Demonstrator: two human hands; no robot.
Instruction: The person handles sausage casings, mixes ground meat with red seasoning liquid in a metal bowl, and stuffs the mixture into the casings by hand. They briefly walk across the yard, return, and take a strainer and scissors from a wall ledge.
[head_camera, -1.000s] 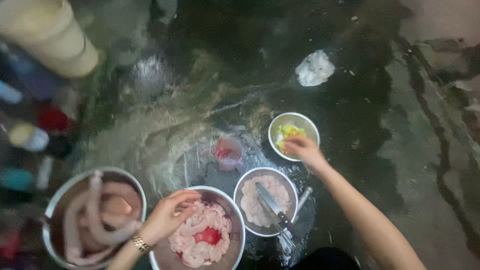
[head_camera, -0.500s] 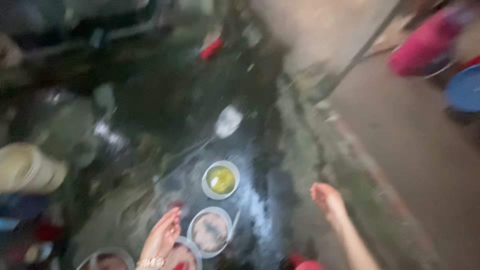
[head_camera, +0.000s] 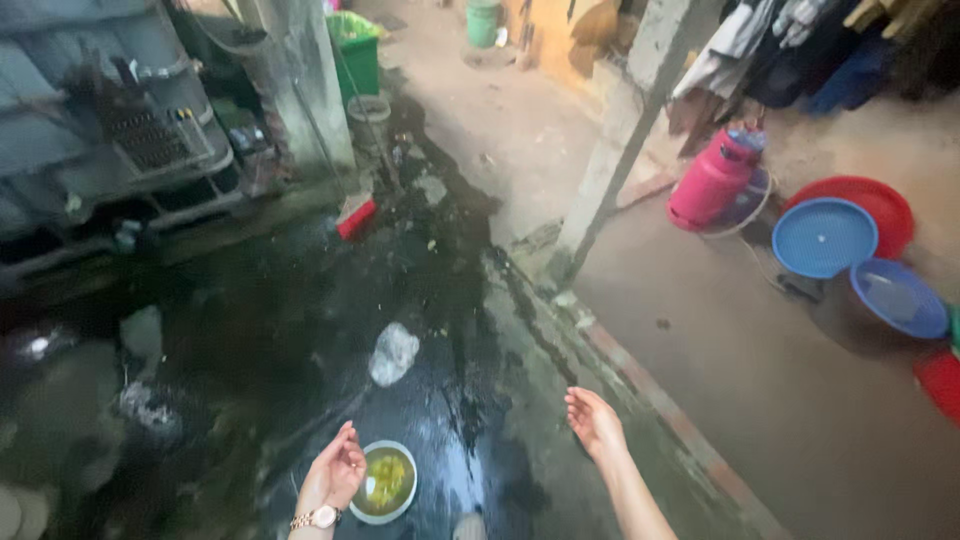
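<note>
Both hands are empty, fingers loosely spread; the left hand (head_camera: 338, 468) hovers just beside a small round white bowl of yellow-green food (head_camera: 385, 482) on the wet dark ground (head_camera: 300, 300); the right hand (head_camera: 594, 424) hangs apart, above the concrete kerb (head_camera: 640, 385).

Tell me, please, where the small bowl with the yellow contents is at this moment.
In the head view the small bowl sits low and left of centre on the wet dark floor, right beside the left hand.

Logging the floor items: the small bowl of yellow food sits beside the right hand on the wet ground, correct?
Not quite: the head view shows the bowl of yellow food beside the left hand. The right hand hangs empty, well apart from it.
</note>
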